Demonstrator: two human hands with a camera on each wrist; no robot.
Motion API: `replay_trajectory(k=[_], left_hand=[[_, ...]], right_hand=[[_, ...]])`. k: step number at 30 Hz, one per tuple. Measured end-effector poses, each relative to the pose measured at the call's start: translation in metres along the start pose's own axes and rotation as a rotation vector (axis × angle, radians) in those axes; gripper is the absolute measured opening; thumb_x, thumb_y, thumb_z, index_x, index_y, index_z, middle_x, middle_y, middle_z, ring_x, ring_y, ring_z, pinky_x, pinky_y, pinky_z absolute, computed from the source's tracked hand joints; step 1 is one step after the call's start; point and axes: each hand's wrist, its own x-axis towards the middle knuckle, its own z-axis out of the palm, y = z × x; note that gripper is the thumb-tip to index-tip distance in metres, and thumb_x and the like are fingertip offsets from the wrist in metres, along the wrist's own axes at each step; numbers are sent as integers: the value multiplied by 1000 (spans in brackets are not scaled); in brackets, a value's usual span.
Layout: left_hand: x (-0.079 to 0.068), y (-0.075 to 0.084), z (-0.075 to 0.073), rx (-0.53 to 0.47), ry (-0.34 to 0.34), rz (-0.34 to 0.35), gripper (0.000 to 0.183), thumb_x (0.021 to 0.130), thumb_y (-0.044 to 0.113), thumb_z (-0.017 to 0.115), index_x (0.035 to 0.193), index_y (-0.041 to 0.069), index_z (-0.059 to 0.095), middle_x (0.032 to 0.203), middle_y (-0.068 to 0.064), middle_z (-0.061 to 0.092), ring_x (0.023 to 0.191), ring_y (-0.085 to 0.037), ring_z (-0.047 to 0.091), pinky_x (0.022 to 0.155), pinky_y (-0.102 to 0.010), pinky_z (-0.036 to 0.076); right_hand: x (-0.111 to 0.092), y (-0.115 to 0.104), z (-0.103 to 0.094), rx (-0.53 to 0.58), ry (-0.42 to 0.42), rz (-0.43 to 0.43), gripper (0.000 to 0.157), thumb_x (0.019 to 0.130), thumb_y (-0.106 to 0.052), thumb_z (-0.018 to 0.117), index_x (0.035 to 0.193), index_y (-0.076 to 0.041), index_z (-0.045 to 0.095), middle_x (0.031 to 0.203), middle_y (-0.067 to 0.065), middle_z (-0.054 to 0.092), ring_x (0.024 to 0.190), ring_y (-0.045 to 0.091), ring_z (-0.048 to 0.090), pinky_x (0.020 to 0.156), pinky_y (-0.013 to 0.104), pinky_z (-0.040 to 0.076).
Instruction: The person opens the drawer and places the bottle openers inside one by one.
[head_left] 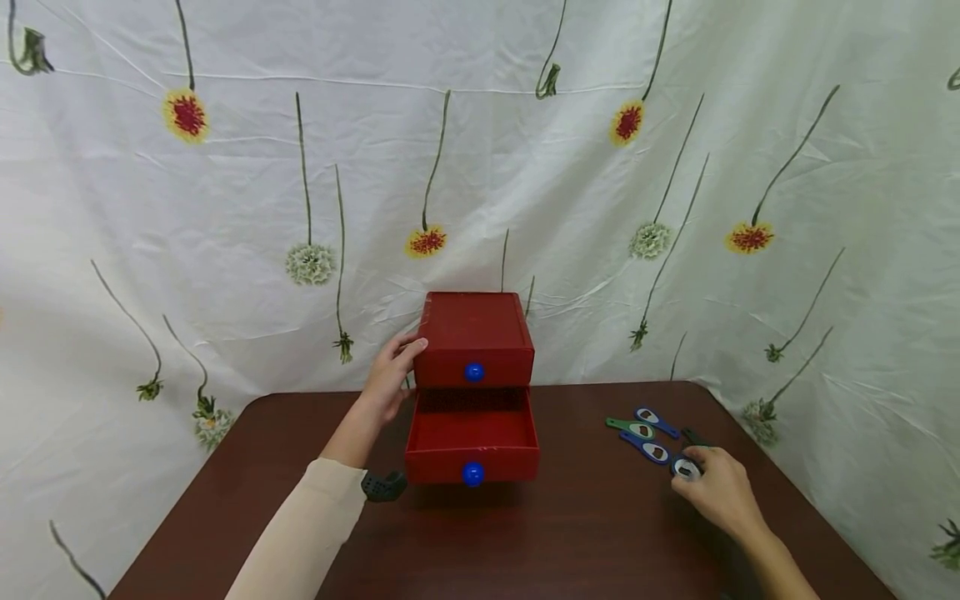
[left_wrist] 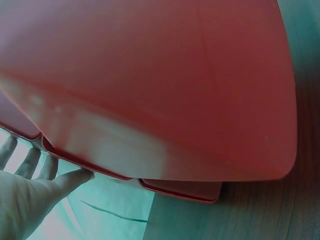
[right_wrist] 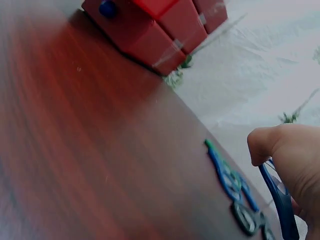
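Toward the lower right of the head view, the right hand (head_left: 716, 487) pinches a blue-rimmed opener (head_left: 686, 468) between thumb and fingers, low over the worktop (head_left: 577, 533). It looks thin, stiff and light, likely slick on its smooth face; the rim or handle should give the surest hold, and breakage seems unlikely. Just up and left of it lie a green opener (head_left: 632, 429) and two blue openers (head_left: 645, 447), flat and close together, so edges could snag. A dark piece (head_left: 693, 436) beside the fingertips is partly covered. At centre stands a red drawer box (head_left: 474, 321), its lower drawer (head_left: 472, 429) pulled out; it is probably light enough to slide unless steadied. The left hand (head_left: 386, 375) lies against its left side, thumb at the front edge, not clamped; the far fingertips are hidden.

Across most of the left wrist view, a blurred red surface blocks the rest; at lower left, extended fingers touch the box's edge.

At the right edge of the right wrist view, the held opener tilts up on edge in the grip, the hand cut off by the frame. The loose ones below are blurred, and the box is cropped at the top.
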Motion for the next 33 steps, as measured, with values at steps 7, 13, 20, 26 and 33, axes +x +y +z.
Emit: replay_trajectory(k=[7, 13, 20, 26, 33], left_hand=[[0, -2, 2, -13, 3, -1, 60, 104, 35, 62, 153, 7, 42, 149, -16, 39, 136, -35, 42, 100, -63, 39], [0, -2, 2, -5, 5, -6, 61, 104, 36, 62, 153, 7, 42, 150, -16, 39, 137, -35, 42, 101, -64, 39], [0, -3, 1, 9, 4, -11, 62, 104, 38, 62, 154, 8, 41, 149, -16, 40, 136, -35, 43, 97, -59, 42], [1, -4, 2, 8, 4, -15, 62, 104, 38, 62, 154, 8, 41, 149, -15, 40, 136, -34, 43, 95, -57, 43], [0, -1, 1, 9, 6, -15, 66, 103, 40, 62, 156, 8, 39, 152, -15, 38, 139, -34, 40, 99, -60, 41]], right_hand=[[14, -25, 2, 0, 34, -104, 43, 77, -16, 78, 113, 6, 73, 111, 21, 67, 92, 31, 61, 74, 46, 50], [23, -46, 2, 29, 48, -187, 41, 77, -14, 78, 113, 5, 74, 114, 20, 67, 94, 32, 63, 74, 46, 52], [39, -77, 0, 22, 57, -289, 38, 75, -13, 79, 110, 1, 75, 110, 16, 68, 91, 28, 62, 72, 43, 50], [57, -113, -5, 54, 35, -370, 37, 76, -15, 78, 110, -1, 75, 104, 11, 69, 85, 23, 62, 70, 39, 51], [74, -168, -8, 165, -89, -427, 39, 77, -18, 74, 113, -3, 75, 99, 3, 69, 83, 18, 60, 71, 36, 50]])
